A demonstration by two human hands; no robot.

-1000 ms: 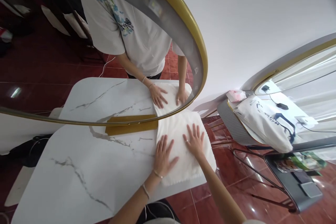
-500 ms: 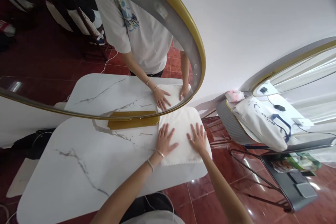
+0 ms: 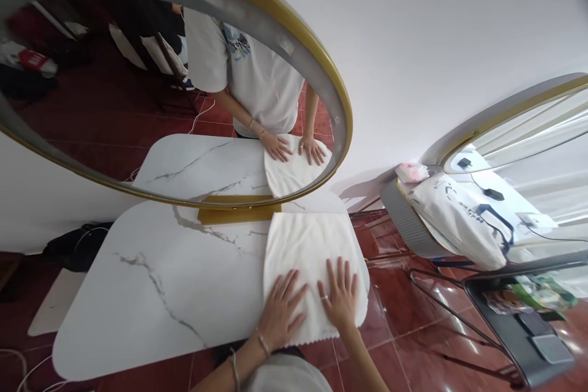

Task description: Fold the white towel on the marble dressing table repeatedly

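Note:
A white towel [image 3: 309, 239] with a scalloped edge lies spread over the right end of the marble-patterned table [image 3: 138, 312]. Its near edge hangs past the table's front. My left hand [image 3: 283, 309] rests flat on the towel's lower left part, fingers stretched out, with two bracelets at the wrist. To its right, my right hand [image 3: 340, 294] also lies flat on the cloth, fingers spread, a ring on one finger. Neither hand grasps the fabric.
A large gold-rimmed mirror [image 3: 342, 92] stands behind the towel on a gold base [image 3: 239, 213], reflecting both hands. At the right are a second table [image 3: 404, 214] with a white bag [image 3: 452, 214] and a dark chair [image 3: 500, 312] holding packages.
Both hands and the towel have shifted toward me, so the towel now overhangs the front edge. Its far edge has come away from the mirror. The view has tilted slightly.

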